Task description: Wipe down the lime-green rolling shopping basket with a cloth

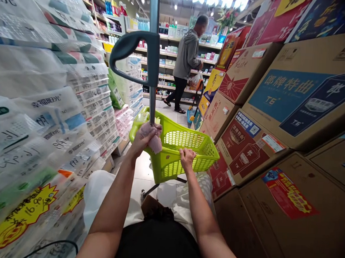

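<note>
A lime-green shopping basket (186,139) with perforated sides stands in front of me, a metal pole rising at its left end. Near the pole's foot, my left hand (141,139) grips a pinkish-purple cloth (154,140), which lies against the pole and the basket's corner. My right hand (187,158) is closed over the basket's near rim. Higher on the pole (153,104) sits a dark grey loop handle (136,56), touched by neither hand. The part of the basket's inside that shows holds no goods; its lower left is hidden.
Wrapped paper packs (84,81) are stacked high on the left. Printed cartons (297,90) form a wall on the right. Ahead, a person in a grey jacket (186,52) walks with a cart (196,93) before stocked shelves (165,62).
</note>
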Demonstrator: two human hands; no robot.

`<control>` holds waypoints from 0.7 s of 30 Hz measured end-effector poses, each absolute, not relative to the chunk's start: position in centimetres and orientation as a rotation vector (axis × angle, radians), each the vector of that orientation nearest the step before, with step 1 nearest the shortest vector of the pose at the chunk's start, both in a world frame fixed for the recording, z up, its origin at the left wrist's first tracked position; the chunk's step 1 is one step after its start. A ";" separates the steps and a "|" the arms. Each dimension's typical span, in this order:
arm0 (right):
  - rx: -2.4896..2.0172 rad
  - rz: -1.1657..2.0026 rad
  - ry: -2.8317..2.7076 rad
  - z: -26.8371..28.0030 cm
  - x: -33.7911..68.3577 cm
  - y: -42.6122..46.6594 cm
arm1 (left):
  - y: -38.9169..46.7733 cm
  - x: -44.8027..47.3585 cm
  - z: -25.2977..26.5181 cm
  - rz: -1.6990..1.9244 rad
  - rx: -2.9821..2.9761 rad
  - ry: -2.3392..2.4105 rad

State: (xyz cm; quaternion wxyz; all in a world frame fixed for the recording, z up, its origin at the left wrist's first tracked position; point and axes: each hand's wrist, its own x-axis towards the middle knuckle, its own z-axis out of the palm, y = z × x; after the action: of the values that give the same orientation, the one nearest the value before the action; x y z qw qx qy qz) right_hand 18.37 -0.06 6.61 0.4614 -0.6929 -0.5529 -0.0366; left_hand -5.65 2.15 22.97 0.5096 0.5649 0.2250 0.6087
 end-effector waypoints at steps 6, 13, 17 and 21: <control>-1.687 -0.155 -1.331 6.1 18.5 0.0 | 0.4 -1.5 19.5 2.080 1.709 1.056; -1.641 -0.228 -1.317 5.8 18.1 -0.2 | -0.3 -0.2 13.4 2.174 2.068 1.339; -1.642 -0.222 -1.318 5.6 18.0 -0.1 | -0.9 -1.0 9.9 2.052 2.232 1.321; -1.638 -0.211 -1.330 5.7 17.6 0.1 | -1.7 -2.2 4.7 1.973 2.328 1.225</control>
State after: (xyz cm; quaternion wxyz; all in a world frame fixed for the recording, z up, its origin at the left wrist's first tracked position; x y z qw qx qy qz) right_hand 17.60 0.07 5.68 0.4887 -0.6739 -0.5472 -0.0868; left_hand -2.25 -1.67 4.71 -0.0733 0.7060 0.3716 0.5984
